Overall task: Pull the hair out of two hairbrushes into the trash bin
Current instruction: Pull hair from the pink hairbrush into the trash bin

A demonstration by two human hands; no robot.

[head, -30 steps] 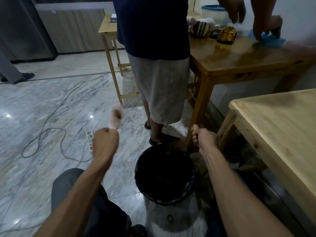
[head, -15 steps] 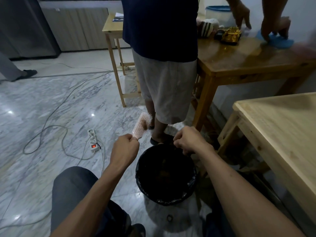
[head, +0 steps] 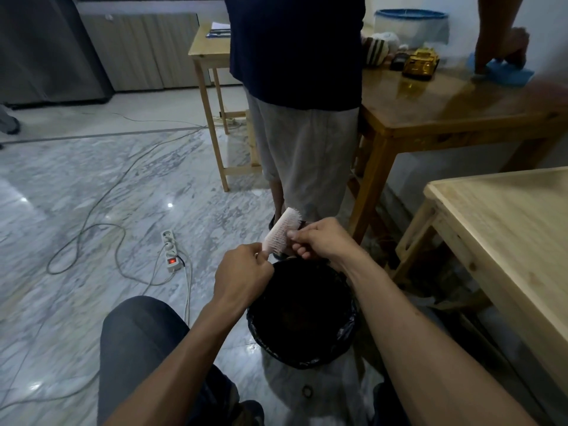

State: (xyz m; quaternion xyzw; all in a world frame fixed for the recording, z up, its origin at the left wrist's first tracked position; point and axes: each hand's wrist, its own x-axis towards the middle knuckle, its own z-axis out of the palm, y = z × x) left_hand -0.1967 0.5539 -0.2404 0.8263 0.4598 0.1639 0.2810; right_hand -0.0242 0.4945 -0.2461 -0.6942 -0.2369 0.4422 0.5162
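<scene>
Both hands on one hairbrush, above the far rim of the trash bin.

Left hand (head: 244, 273) is fisted around the handle of the pink hairbrush (head: 281, 230), head tilted up and away from the black-lined trash bin (head: 302, 358). Right hand (head: 319, 239) pinches at the bristles, thumb on them. Power strip (head: 171, 250) lies left of the bin.

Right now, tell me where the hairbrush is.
Centre of the head view: the hairbrush is gripped at its base by the left hand, right hand touching the bristles, above the trash bin's far rim.
</scene>
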